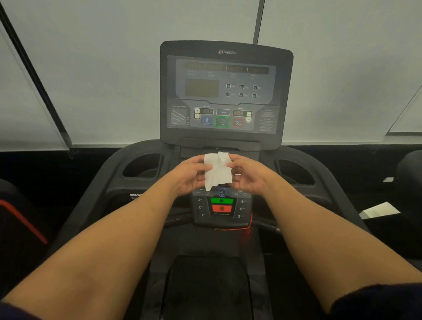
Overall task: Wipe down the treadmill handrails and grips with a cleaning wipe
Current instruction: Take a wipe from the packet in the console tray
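Note:
A white cleaning wipe [218, 171] hangs crumpled in the air over the middle of the treadmill, in front of the console. My left hand [191, 174] pinches its left edge and my right hand [249, 173] pinches its right edge near the top. Both hands are above the lower button panel [221, 207]. The dark left handrail [87, 200] and right handrail [334, 189] slope down along the two sides. Short front grip bars [266, 226] stick out beside the button panel; the left one is mostly hidden by my forearm.
The treadmill console [223, 92] with its dark display stands upright ahead. Cup holders [143, 165] sit on either side of the tray. The black belt [209, 292] runs below. Neighbouring machines stand at the left [11, 223] and right [415, 173]. White blinds cover the windows.

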Demonstrator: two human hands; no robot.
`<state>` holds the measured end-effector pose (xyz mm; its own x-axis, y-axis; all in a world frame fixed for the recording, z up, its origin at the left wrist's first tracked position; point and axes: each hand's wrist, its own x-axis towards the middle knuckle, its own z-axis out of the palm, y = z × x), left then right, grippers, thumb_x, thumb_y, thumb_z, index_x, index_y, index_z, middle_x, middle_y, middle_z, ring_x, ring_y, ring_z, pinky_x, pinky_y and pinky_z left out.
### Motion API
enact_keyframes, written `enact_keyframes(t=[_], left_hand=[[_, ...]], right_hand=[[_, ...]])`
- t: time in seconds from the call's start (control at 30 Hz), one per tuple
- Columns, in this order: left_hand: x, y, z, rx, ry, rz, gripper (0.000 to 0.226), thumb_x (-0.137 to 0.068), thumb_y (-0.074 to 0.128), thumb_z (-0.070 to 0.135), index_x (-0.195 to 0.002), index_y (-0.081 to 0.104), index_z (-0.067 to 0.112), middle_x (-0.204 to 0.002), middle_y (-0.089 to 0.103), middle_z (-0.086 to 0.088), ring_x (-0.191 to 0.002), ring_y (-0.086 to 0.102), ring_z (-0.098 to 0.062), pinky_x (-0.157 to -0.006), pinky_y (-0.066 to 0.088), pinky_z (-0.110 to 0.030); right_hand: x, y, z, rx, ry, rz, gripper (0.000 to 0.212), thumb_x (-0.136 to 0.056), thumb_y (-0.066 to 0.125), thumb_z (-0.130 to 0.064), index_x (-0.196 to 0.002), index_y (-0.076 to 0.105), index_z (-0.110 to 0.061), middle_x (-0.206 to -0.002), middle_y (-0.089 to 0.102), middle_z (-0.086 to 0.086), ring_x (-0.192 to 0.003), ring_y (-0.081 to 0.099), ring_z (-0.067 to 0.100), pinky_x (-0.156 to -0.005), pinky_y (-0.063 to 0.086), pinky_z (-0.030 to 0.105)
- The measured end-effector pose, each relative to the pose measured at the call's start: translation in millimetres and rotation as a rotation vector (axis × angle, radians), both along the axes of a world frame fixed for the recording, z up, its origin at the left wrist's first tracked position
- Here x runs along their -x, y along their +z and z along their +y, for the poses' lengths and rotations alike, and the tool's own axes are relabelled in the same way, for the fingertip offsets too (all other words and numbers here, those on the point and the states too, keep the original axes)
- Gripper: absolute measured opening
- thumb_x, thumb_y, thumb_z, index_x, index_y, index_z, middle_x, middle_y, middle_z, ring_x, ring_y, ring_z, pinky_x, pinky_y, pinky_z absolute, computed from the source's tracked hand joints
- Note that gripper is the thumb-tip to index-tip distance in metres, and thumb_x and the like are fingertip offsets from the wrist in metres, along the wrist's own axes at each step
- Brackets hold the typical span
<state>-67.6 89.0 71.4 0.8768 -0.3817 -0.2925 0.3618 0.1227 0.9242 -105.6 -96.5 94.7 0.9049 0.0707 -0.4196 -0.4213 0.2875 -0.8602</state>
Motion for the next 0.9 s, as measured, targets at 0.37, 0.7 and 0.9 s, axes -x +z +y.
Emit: enact_keyframes(t=[0.37,0.7,0.9], left_hand=[[16.1,12.7,0.2,-0.027,0.001,-0.025,0.015,-0.099,0.046,0.005,-0.1,0.061,0.009,-0.119,0.07,-0.019,-0.107,0.071,-0.035,-0.086,0.06,-0.043],[25.1,8.5,-12.7,-0.07,-0.043,-0.054,0.031,-0.094,0.07,0.016,-0.122,0.066,0.005,-0.113,0.075,-0.011,-0.103,0.074,-0.024,-0.087,0.061,-0.036],[26.6,3.7,-46.4,-0.045,-0.017,-0.028,0.026,-0.093,0.068,0.004,-0.119,0.064,0.0,-0.115,0.072,-0.017,-0.093,0.074,-0.024,-0.073,0.063,-0.029]], right_hand=[[3.2,-1.2,-5.3,0.422,-0.068,-0.164,0.036,-0.096,0.048,0.003,-0.068,0.065,-0.012,-0.099,0.071,0.008,-0.091,0.068,0.024,-0.067,0.054,0.031],[16.1,-1.7,-18.8,0.45,-0.037,-0.157,0.024,-0.095,0.051,-0.001,-0.085,0.071,-0.01,-0.1,0.07,0.006,-0.09,0.07,0.023,-0.076,0.06,0.036],[30.8,-7.3,-34.0,0.511,-0.137,-0.189,0.034,-0.098,0.052,-0.032,-0.132,0.054,-0.029,-0.127,0.058,-0.001,-0.109,0.056,0.021,-0.089,0.047,0.042]])
